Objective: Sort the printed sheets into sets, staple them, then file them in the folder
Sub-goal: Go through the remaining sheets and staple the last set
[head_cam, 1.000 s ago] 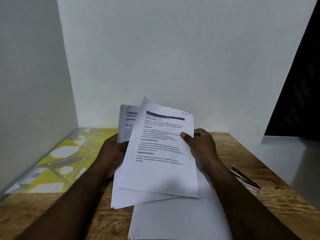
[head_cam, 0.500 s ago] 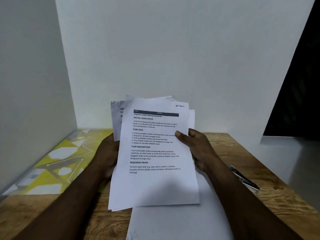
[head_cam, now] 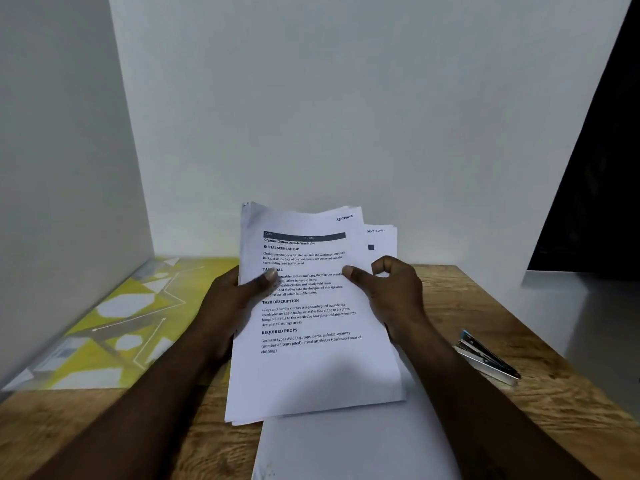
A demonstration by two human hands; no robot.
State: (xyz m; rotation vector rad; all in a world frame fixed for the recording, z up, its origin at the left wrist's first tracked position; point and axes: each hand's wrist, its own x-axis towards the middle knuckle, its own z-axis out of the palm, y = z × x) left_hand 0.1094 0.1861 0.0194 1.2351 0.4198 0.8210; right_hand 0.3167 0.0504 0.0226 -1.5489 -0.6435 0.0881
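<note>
A single wide-angle view comes from a camera worn on the person's head. It faces forward and down across a wooden table [head_cam: 540,327] toward a white wall [head_cam: 346,98]. It sits close: printed sheets [head_cam: 311,368] fill the centre. A yellow folder [head_cam: 104,341] lies at 9 o'clock and a stapler [head_cam: 485,358] at 3 o'clock.

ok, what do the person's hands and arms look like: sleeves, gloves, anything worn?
Left hand and right hand are bare: no gloves, rings or watch visible. Both forearms show uncovered to the frame edge, no sleeve in view.
</note>
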